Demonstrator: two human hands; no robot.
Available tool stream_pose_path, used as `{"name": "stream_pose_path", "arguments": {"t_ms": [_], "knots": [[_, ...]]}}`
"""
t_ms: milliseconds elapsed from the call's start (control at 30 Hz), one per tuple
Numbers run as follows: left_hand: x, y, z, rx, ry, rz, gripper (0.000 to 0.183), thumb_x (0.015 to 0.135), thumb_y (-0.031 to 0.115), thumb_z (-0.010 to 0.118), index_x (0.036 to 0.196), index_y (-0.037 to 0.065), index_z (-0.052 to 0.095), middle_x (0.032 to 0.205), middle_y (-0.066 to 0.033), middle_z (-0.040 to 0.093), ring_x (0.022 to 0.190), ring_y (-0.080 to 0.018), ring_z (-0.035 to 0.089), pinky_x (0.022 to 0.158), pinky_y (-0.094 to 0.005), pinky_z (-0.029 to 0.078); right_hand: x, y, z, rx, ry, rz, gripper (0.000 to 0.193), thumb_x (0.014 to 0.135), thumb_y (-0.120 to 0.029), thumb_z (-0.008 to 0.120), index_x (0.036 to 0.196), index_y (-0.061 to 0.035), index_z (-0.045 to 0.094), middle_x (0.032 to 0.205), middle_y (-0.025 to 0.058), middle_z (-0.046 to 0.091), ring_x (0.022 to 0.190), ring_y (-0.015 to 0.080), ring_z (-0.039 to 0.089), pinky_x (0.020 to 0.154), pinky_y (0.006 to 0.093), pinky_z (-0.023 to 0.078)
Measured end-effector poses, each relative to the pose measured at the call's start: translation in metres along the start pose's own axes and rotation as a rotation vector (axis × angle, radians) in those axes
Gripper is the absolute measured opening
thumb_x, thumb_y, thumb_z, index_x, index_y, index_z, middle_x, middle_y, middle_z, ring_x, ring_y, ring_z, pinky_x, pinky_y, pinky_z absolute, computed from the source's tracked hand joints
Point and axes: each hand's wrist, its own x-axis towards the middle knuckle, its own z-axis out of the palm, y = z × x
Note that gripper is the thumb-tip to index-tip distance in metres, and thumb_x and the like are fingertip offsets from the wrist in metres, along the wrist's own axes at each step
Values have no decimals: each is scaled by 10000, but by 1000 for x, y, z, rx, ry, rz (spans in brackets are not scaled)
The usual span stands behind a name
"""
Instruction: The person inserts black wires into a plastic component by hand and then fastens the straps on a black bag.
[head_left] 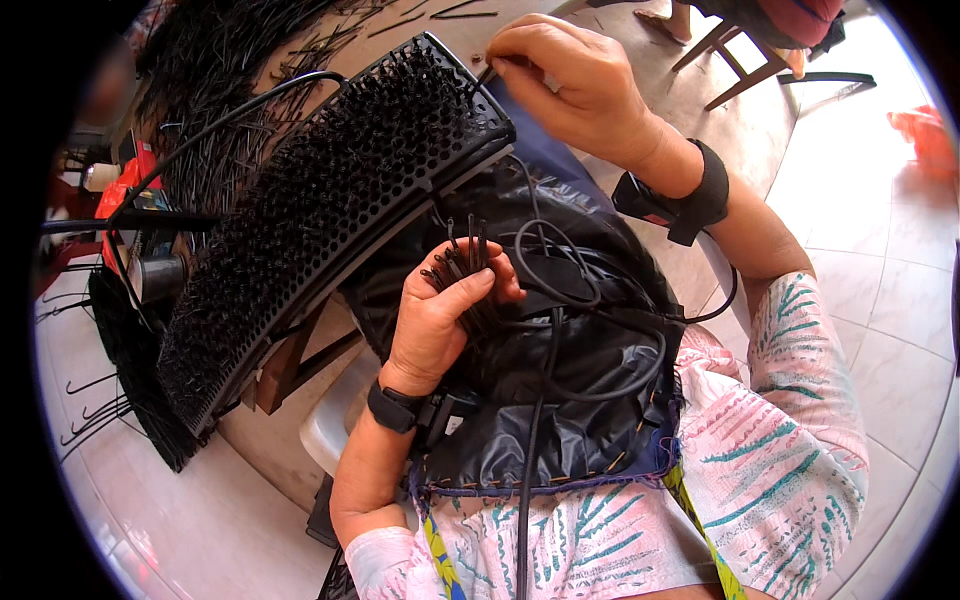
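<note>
A long black board (415, 187) full of round holes slants from upper right to lower left in front of me, with black bristle-like pieces crowding most of it. Bare holes show along its near edge and right end. My left hand (432, 318) is closed around a bundle of thin black sticks (462, 268), their tips poking up past the thumb. At the board's upper right corner, my right hand (585, 90) pinches a thin black stick (484, 77), mostly hidden by the fingers. Black plastic sheeting (600, 395) covers my lap.
Black cables (560, 262) loop across my lap. Behind the board lies a large heap of black strands (215, 105). A metal cup (158, 277) stands left of the board, near a red plastic bag (120, 190). Another person's foot (663, 25) and a wooden stool (735, 60) are at the far right.
</note>
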Motion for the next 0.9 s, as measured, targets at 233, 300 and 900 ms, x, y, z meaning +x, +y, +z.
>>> {"name": "stream_pose_path", "arguments": {"t_ms": [233, 300, 900], "knots": [[-2, 1, 5, -25, 75, -37, 194, 798, 19, 537, 988, -18, 529, 820, -75, 573, 716, -163, 565, 702, -333, 501, 5, 0, -1, 65, -147, 14, 103, 717, 26, 554, 819, 14, 550, 745, 116, 570, 648, 256, 569, 578, 280, 454], [-1, 1, 6, -31, 84, -45, 199, 799, 20, 537, 993, -22, 525, 813, -76, 572, 712, -163, 565, 700, -332, 501, -5, 7, 6, 102, -195, 90, 111, 721, 14, 555, 831, 12, 553, 743, 124, 569, 654, 267, 571, 583, 293, 458], [0, -1, 3, 110, 46, 71, 119, 805, 41, 548, 916, 1, 531, 759, -85, 578, 673, -160, 560, 651, -290, 476, -43, -69, 7, 726, -592, 1021, 131, 766, -79, 613, 841, 25, 587, 633, 33, 570, 534, 60, 518, 474, 200, 410]]}}
